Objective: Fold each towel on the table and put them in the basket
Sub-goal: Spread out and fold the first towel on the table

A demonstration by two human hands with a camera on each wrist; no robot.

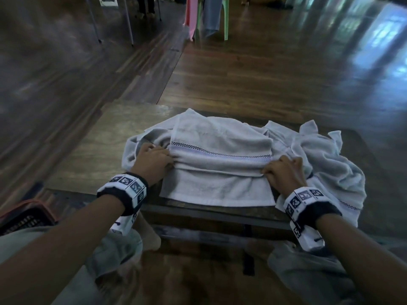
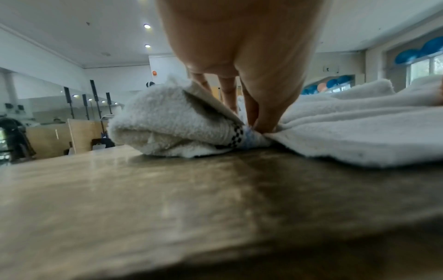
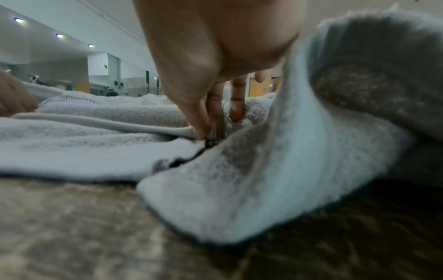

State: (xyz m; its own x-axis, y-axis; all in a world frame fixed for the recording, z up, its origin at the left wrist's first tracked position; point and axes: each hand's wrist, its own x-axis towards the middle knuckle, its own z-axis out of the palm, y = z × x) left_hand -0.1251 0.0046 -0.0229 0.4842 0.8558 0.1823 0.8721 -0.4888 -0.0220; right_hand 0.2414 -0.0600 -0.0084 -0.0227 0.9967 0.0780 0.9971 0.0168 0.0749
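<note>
Pale grey terry towel (image 1: 220,150), thick looped pile w/ a checkered woven band, lies mid-fold on the worn wood counter (image 1: 92,155), near edge flat, upper layer doubled over. Your left hand (image 1: 154,161) & right hand (image 1: 284,172) each have a pinching grip on the fold's ends. More rumpled towels (image 1: 326,159) heaped at right; dark basket (image 1: 24,216) sits low at left.

A studio hall — wall mirror (image 2: 48,91), blue exercise balls (image 2: 407,55), polished wood floor (image 1: 242,73).
</note>
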